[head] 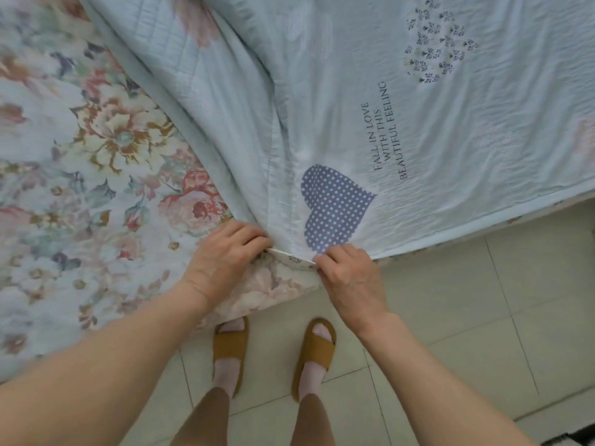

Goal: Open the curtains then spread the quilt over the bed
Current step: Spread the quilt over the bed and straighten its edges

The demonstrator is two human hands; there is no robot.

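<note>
A pale blue quilt [450, 140] with a dotted heart, printed words and a flower-heart lies over the right part of the bed. Folds run from its near edge up to the top left. The floral bed sheet [80, 162] shows bare on the left. My left hand [225, 255] and my right hand [351, 275] both pinch the quilt's near edge at the bed's corner, a short stretch of hem between them. No curtains are in view.
Below the bed edge lies a pale tiled floor [483, 317]. My feet in tan slippers [230, 352] stand close to the bed corner. A dark mat edge [576, 436] shows at the bottom right.
</note>
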